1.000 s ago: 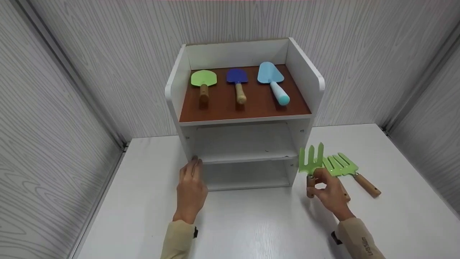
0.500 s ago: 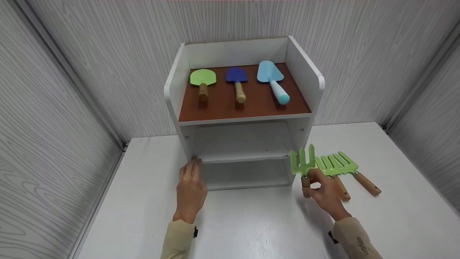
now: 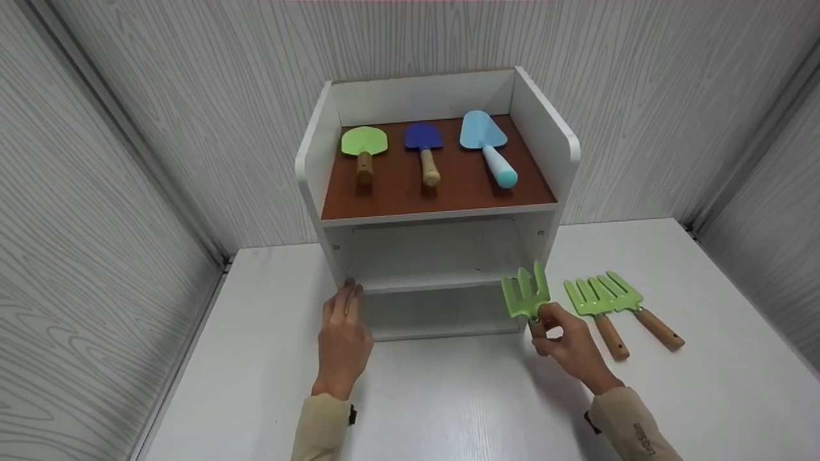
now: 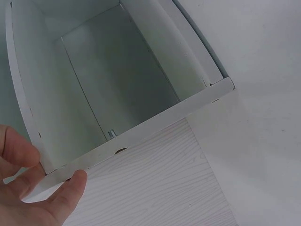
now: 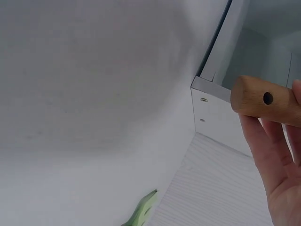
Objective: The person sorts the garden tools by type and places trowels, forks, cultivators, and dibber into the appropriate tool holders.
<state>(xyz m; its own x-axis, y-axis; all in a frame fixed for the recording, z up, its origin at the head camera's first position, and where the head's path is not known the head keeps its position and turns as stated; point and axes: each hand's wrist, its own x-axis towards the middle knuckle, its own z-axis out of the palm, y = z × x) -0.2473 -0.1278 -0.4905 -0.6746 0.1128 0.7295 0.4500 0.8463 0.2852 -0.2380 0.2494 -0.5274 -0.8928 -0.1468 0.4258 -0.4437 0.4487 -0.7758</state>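
Up off the table, a green three-pronged garden fork (image 3: 528,302) is pinched by its wooden handle (image 5: 256,99) in my right hand (image 3: 571,349). Its prongs point up and overlap the right front of the white shelf unit (image 3: 442,212) in the head view. My left hand (image 3: 346,349) holds the front edge of the unit's left side panel (image 4: 150,123), with fingers on both sides of it in the left wrist view. Two more green garden forks lie side by side right of my right hand, the nearer fork (image 3: 596,312) and the farther fork (image 3: 640,307).
On the unit's brown top lie a green trowel (image 3: 364,142), a blue trowel (image 3: 423,137) and a light blue trowel (image 3: 483,133). Beneath are a middle shelf (image 3: 435,256) and a bottom compartment (image 3: 442,314). The unit stands on a white table (image 3: 448,397) before a wood-patterned wall (image 3: 416,38).
My right hand has moved left with the garden fork, bringing its prongs before the shelf unit and tilting them. Both lying forks now show fully. My left hand keeps its place.
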